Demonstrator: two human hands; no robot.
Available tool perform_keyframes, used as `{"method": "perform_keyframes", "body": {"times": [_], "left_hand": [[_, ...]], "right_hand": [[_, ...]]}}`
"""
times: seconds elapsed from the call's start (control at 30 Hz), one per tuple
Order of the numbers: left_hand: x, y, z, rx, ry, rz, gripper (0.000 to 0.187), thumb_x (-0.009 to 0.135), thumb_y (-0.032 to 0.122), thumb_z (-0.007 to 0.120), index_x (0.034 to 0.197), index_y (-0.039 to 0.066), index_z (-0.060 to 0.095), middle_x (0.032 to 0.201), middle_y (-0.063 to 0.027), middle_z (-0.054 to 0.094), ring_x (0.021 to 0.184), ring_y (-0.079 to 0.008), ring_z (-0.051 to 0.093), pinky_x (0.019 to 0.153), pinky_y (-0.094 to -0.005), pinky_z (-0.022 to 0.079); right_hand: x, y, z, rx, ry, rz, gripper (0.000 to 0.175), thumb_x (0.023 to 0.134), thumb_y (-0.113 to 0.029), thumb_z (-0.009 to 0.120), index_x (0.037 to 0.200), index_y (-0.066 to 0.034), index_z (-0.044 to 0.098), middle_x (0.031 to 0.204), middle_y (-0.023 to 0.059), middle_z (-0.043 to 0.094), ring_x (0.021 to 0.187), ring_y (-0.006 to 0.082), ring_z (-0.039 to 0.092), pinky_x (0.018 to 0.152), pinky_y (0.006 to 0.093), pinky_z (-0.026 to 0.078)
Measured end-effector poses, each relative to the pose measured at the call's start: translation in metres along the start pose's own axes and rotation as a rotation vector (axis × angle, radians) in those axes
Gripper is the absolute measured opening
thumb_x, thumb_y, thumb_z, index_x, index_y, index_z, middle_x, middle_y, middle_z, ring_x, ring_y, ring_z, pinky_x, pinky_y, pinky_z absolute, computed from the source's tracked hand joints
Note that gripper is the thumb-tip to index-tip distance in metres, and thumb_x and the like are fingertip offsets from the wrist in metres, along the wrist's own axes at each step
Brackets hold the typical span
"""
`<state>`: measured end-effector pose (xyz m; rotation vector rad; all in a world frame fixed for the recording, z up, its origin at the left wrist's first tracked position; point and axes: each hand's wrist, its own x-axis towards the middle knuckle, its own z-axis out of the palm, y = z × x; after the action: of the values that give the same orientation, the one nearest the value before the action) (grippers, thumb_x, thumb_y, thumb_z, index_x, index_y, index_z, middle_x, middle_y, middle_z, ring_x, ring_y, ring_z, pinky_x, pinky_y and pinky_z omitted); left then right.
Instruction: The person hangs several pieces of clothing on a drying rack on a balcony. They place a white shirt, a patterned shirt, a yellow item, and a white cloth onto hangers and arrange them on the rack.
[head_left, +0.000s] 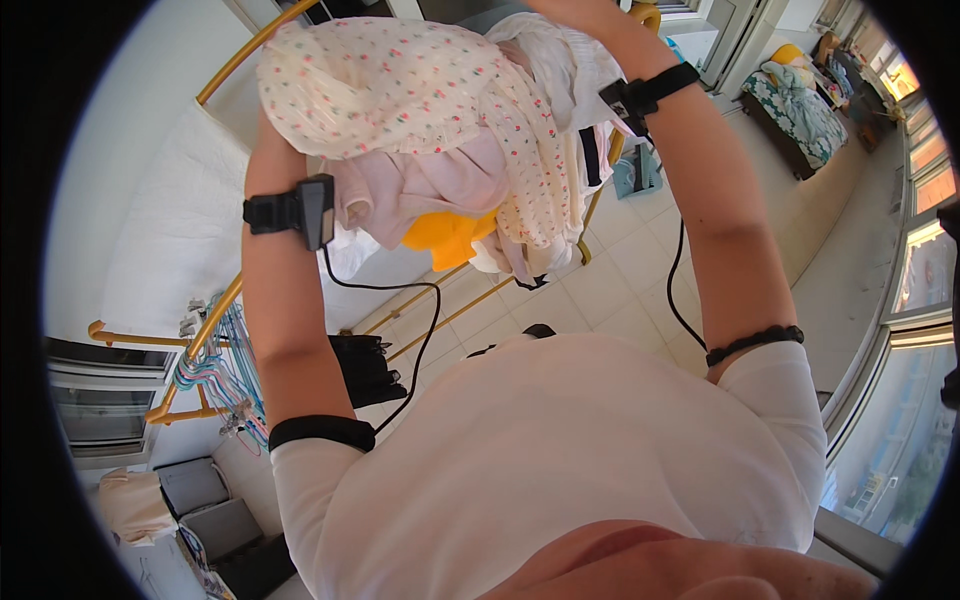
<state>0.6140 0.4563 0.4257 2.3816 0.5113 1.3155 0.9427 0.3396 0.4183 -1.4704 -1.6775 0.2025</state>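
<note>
A bundle of clothes is raised in front of me. Its top layer is a cream fabric with a small red floral print (390, 82), draped over the end of my left forearm, so my left hand is hidden. Beneath lie a pale pink garment (435, 176) and an orange-yellow cloth (450, 234). White ruffled fabric (566, 71) hangs at the right side of the bundle, below my right hand (570, 9). That hand is mostly cut off by the upper picture edge; its fingers and hold cannot be made out.
Gold-coloured rack rails (251, 49) run beside and below the clothes. Many plastic hangers (217, 367) hang at the left, near black items (367, 371). A blue-grey dustpan (637, 172) stands on the tiled floor. Black cables trail from both wrist devices.
</note>
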Motion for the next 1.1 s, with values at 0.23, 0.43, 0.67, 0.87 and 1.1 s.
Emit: {"method": "perform_keyframes", "body": {"times": [0.23, 0.43, 0.67, 0.87, 1.1], "left_hand": [[0.025, 0.023, -0.032, 0.179, 0.047, -0.001, 0.081, 0.088, 0.023, 0.083, 0.153, 0.006, 0.037, 0.150, -0.0197, 0.054, 0.136, -0.0309, 0.054, 0.113, -0.0399, 0.045], [0.035, 0.036, -0.055, 0.293, 0.087, -0.002, 0.079, 0.089, 0.024, 0.082, 0.152, 0.006, 0.039, 0.148, -0.0193, 0.055, 0.135, -0.0306, 0.055, 0.112, -0.0400, 0.046], [0.004, 0.059, -0.101, 0.416, 0.172, -0.031, 0.075, 0.090, 0.024, 0.080, 0.151, 0.005, 0.040, 0.147, -0.0188, 0.056, 0.133, -0.0303, 0.056, 0.111, -0.0401, 0.046], [-0.059, 0.089, -0.151, 0.514, 0.272, -0.120, 0.073, 0.091, 0.024, 0.079, 0.150, 0.005, 0.042, 0.145, -0.0184, 0.057, 0.132, -0.0301, 0.056, 0.110, -0.0402, 0.047], [-0.173, 0.146, -0.195, 0.625, 0.440, -0.306, 0.070, 0.092, 0.025, 0.078, 0.149, 0.005, 0.044, 0.144, -0.0179, 0.058, 0.131, -0.0298, 0.057, 0.109, -0.0403, 0.047]], "right_hand": [[-0.035, 0.095, 0.042, -0.572, 0.055, -0.146, 0.058, 0.095, -0.067, 0.060, 0.135, -0.0257, 0.071, 0.141, 0.0037, 0.065, 0.133, 0.0257, 0.059, 0.115, 0.0423, 0.040], [-0.043, 0.086, 0.048, -0.618, 0.145, -0.109, 0.065, 0.091, -0.076, 0.057, 0.132, -0.0284, 0.072, 0.145, -0.0005, 0.063, 0.141, 0.0258, 0.052, 0.119, 0.0505, 0.031], [-0.043, 0.089, 0.055, -0.638, 0.194, -0.119, 0.063, 0.091, -0.075, 0.057, 0.132, -0.0286, 0.072, 0.144, -0.0032, 0.064, 0.140, 0.0243, 0.052, 0.119, 0.0497, 0.031], [-0.047, 0.055, 0.037, -0.599, 0.130, -0.093, 0.062, 0.094, -0.067, 0.059, 0.137, -0.0222, 0.068, 0.143, 0.0062, 0.064, 0.138, 0.0311, 0.054, 0.117, 0.0533, 0.033], [-0.047, 0.038, 0.025, -0.509, 0.110, -0.011, 0.066, 0.094, -0.060, 0.061, 0.138, -0.0115, 0.065, 0.140, 0.0185, 0.065, 0.134, 0.0404, 0.055, 0.113, 0.0616, 0.032]]}}
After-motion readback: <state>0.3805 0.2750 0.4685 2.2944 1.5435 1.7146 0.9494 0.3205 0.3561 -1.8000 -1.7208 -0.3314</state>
